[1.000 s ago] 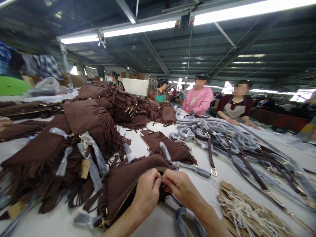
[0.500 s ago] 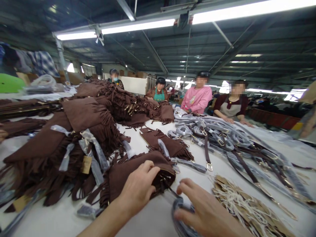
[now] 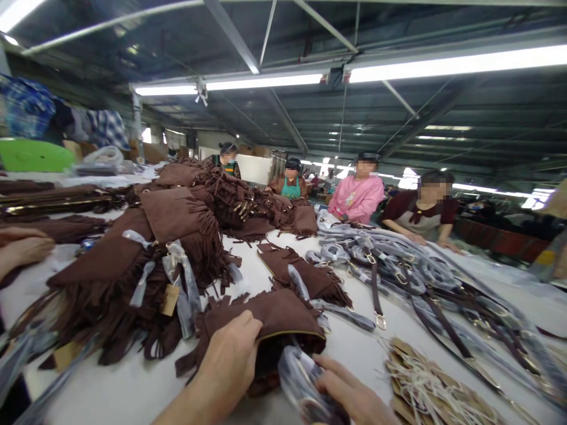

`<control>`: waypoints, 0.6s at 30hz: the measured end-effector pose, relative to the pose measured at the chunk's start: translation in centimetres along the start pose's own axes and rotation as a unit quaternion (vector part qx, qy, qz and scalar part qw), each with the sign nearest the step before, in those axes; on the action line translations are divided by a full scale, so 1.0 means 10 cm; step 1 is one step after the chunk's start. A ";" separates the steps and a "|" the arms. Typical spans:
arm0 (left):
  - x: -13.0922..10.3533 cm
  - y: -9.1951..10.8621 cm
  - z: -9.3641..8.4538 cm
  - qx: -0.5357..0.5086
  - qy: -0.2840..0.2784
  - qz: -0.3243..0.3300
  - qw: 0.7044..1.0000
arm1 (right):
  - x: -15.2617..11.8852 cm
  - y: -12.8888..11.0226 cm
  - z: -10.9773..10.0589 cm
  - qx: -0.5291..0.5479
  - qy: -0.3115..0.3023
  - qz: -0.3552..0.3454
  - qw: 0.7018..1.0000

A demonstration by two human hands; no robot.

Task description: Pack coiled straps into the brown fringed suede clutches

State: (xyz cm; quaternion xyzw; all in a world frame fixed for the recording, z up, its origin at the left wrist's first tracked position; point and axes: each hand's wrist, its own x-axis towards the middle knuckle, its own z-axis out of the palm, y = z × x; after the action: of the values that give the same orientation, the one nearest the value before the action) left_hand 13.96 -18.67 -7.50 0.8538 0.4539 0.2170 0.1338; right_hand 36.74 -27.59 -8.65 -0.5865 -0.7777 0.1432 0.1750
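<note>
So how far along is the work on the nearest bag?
Done: the brown bag is open. In hand: the left hand grips its edge; the right hand holds a plastic-wrapped coil at the mouth. Apparently left: the coil is not fully inside, and more wrapped straps lie heaped beyond.

The left hand (image 3: pixel 233 348) grips the brown fringed bag (image 3: pixel 270 313); the right hand (image 3: pixel 352 389) holds a plastic-wrapped strap (image 3: pixel 297 375) at its opening.

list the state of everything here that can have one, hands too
front fringed bag, mouth open
left hand, gripping bag edge
wrapped strap, coiled, at bag mouth
right hand, holding wrapped strap
tags, heaped, strings loose
ceiling light, lit
</note>
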 end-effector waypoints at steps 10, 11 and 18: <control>-0.29 -0.16 0.07 -0.168 -0.044 0.016 0.985 | 0.78 -0.41 1.08 0.028 0.084 -0.135 0.987; -0.36 -0.25 0.01 -0.196 -0.047 0.018 0.979 | 0.69 -0.37 1.03 0.036 0.073 -0.138 0.987; -1.04 -0.55 -0.18 -0.095 0.034 -0.031 0.994 | 0.21 -0.12 0.59 0.080 0.034 -0.065 0.994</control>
State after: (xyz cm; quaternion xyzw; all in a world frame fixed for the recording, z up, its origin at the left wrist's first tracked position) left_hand 4.01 -24.20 -10.92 0.8148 0.4616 0.2843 0.2056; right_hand 32.56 -25.99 -13.17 -0.5235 -0.7938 0.1734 0.2564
